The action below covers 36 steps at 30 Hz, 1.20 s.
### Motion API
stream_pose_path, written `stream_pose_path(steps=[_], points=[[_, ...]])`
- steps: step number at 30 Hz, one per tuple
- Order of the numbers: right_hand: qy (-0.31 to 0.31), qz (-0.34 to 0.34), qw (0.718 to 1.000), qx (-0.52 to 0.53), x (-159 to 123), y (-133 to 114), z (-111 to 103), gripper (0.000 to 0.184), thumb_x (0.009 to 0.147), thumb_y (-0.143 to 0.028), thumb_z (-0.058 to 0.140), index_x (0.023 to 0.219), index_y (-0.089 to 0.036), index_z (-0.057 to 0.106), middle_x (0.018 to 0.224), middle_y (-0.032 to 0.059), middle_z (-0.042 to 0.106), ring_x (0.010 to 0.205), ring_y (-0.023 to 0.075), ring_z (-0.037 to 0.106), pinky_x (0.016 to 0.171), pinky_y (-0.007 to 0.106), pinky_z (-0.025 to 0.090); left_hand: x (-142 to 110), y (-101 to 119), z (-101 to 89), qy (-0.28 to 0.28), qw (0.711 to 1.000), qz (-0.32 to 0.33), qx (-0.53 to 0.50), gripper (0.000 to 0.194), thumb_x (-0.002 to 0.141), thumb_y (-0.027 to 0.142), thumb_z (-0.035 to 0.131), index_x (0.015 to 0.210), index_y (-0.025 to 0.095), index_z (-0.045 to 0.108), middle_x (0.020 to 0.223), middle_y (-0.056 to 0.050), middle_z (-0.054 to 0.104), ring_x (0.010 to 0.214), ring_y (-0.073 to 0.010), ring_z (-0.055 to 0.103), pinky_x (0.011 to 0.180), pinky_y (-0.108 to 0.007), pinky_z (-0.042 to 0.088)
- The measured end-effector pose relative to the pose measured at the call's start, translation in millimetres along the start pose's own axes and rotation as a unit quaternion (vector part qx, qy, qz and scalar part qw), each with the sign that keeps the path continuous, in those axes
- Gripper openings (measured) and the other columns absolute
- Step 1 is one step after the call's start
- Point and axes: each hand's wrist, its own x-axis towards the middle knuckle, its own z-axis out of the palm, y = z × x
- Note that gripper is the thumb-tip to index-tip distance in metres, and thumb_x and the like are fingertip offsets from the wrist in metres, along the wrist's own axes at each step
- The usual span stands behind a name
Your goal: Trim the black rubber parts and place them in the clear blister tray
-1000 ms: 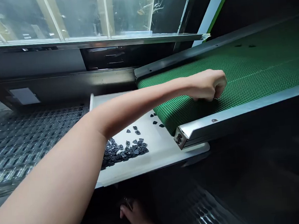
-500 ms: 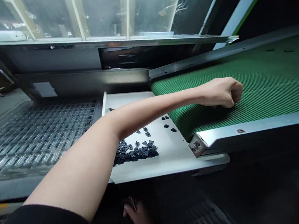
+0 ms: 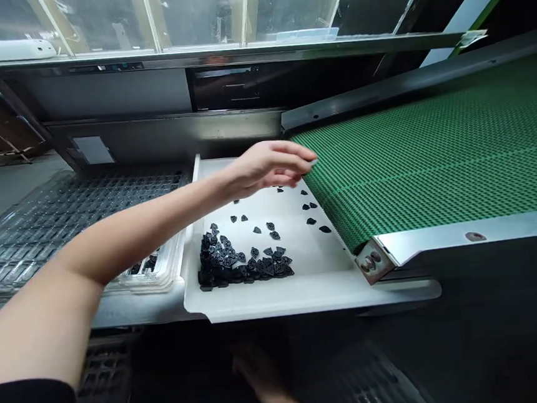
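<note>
My left hand [image 3: 275, 164] reaches in from the left over the white tray [image 3: 258, 296], just short of the green belt's near end. Its fingers are bent and pressed together; a small pale spot shows at the tips, but I cannot make out what it is. Beneath the forearm lies a heap of small black perforated pieces [image 3: 260, 269], pointed at one end, with several more scattered toward the belt. My right hand [image 3: 259, 371] is low in the shadow below the tray; its fingers are too dark and blurred to read.
A green mesh conveyor belt [image 3: 434, 162] with a metal side rail [image 3: 501, 226] fills the right. On the left stand clear plastic trays [image 3: 107, 184] with many pockets, some holding black pieces. A metal frame with clear panels [image 3: 195, 13] spans the back. Another pocketed tray [image 3: 99, 382] is low left.
My left hand has moved back left from over the belt to over the tray. My right hand remains low; the thin tool in it before no longer shows. The view has shifted slightly.
</note>
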Motion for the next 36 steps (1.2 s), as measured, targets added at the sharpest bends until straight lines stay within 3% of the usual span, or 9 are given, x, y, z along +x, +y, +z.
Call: stream_pose_path(steps=[6, 10, 14, 18, 22, 25, 29, 32, 36], points=[[0.019, -0.018, 1.000, -0.015, -22.8, -61.9, -54.4, 0.063, 0.099, -0.076, 0.060, 0.123, -0.022, 0.082, 0.103, 0.0100, 0.078, 0.103, 0.0295, 0.072, 0.101, 0.044, 0.058, -131.4, 7.7, -44.2, 0.233, 0.972, 0.006, -0.026, 0.031, 0.073, 0.009, 0.096, 0.102, 0.013, 0.086, 0.084, -0.004, 0.076, 0.070, -0.0104, 0.069, 0.065, -0.018, 0.060], [0.015, -0.006, 1.000, -0.027, -37.9, -102.8, -77.2, 0.076, 0.092, -0.087, 0.063, 0.125, -0.021, 0.083, 0.126, 0.0126, 0.077, 0.121, 0.0318, 0.070, 0.117, 0.044, 0.054, -200.2, -9.5, -44.1, 0.397, 0.908, 0.049, -0.121, 0.028, 0.073, 0.002, 0.084, 0.100, 0.011, 0.084, 0.091, -0.010, 0.077, 0.069, -0.0122, 0.069, 0.056, -0.017, 0.059], [-0.009, 0.032, 0.998, -0.048, -45.3, -124.7, -89.3, 0.082, 0.091, -0.093, 0.055, 0.101, -0.018, 0.086, 0.106, 0.0130, 0.079, 0.099, 0.0289, 0.072, 0.100, 0.040, 0.061, -243.6, -35.5, -36.1, 0.463, 0.835, 0.101, -0.279, 0.028, 0.078, -0.004, 0.070, 0.100, 0.011, 0.078, 0.096, -0.009, 0.073, 0.069, -0.0082, 0.065, 0.057, -0.012, 0.057], [0.016, 0.121, 0.987, -0.106, -52.2, -133.0, -101.6, 0.064, 0.089, -0.082, 0.069, 0.091, -0.021, 0.087, 0.102, 0.0127, 0.081, 0.102, 0.0328, 0.074, 0.091, 0.038, 0.062, -263.4, -56.4, -33.5, 0.487, 0.793, 0.086, -0.355, 0.025, 0.082, -0.005, 0.068, 0.101, 0.011, 0.075, 0.095, -0.008, 0.068, 0.070, -0.0078, 0.063, 0.059, -0.011, 0.056], [-0.030, 0.141, 0.976, -0.166, -72.1, -160.0, -109.6, 0.060, 0.090, -0.081, 0.070, 0.089, -0.024, 0.088, 0.093, 0.0120, 0.080, 0.093, 0.0333, 0.076, 0.081, 0.038, 0.063, -267.2, -62.3, -34.2, 0.467, 0.794, 0.087, -0.380, 0.027, 0.084, -0.003, 0.070, 0.105, 0.013, 0.075, 0.097, -0.006, 0.068, 0.073, -0.0077, 0.063, 0.061, -0.012, 0.057], [-0.020, 0.022, 0.969, -0.245, -93.9, -207.6, -115.3, 0.052, 0.089, -0.077, 0.075, 0.109, -0.032, 0.091, 0.109, 0.0142, 0.082, 0.106, 0.0345, 0.077, 0.083, 0.038, 0.066, -261.0, -61.4, -34.4, 0.428, 0.813, 0.082, -0.386, 0.027, 0.082, -0.002, 0.073, 0.105, 0.012, 0.076, 0.096, -0.005, 0.069, 0.073, -0.0078, 0.064, 0.061, -0.013, 0.057], [0.129, -0.148, 0.946, -0.260, -97.3, -291.6, -110.5, 0.045, 0.096, -0.078, 0.072, 0.104, -0.037, 0.090, 0.088, 0.0186, 0.075, 0.084, 0.0310, 0.076, 0.072, 0.045, 0.063, -245.8, -57.7, -32.4, 0.364, 0.850, 0.048, -0.378, 0.026, 0.080, 0.002, 0.079, 0.104, 0.011, 0.079, 0.095, -0.006, 0.070, 0.071, -0.0085, 0.065, 0.059, -0.014, 0.058], [0.177, -0.256, 0.913, -0.263, -61.6, -346.5, -91.7, 0.033, 0.097, -0.069, 0.077, 0.109, -0.040, 0.087, 0.084, 0.0115, 0.075, 0.070, 0.0225, 0.071, 0.063, 0.039, 0.061, -235.3, -51.1, -30.6, 0.317, 0.875, 0.021, -0.366, 0.028, 0.077, 0.005, 0.084, 0.104, 0.012, 0.082, 0.094, -0.006, 0.072, 0.071, -0.0101, 0.067, 0.059, -0.016, 0.058], [0.089, -0.370, 0.879, -0.287, 7.3, -380.4, -63.3, 0.032, 0.102, -0.045, 0.081, 0.127, -0.025, 0.081, 0.091, 0.0007, 0.075, 0.072, 0.0104, 0.067, 0.057, 0.022, 0.048, -225.6, -44.8, -33.2, 0.276, 0.889, 0.013, -0.364, 0.029, 0.076, 0.008, 0.087, 0.104, 0.013, 0.083, 0.093, -0.006, 0.074, 0.071, -0.0108, 0.068, 0.059, -0.017, 0.058]])
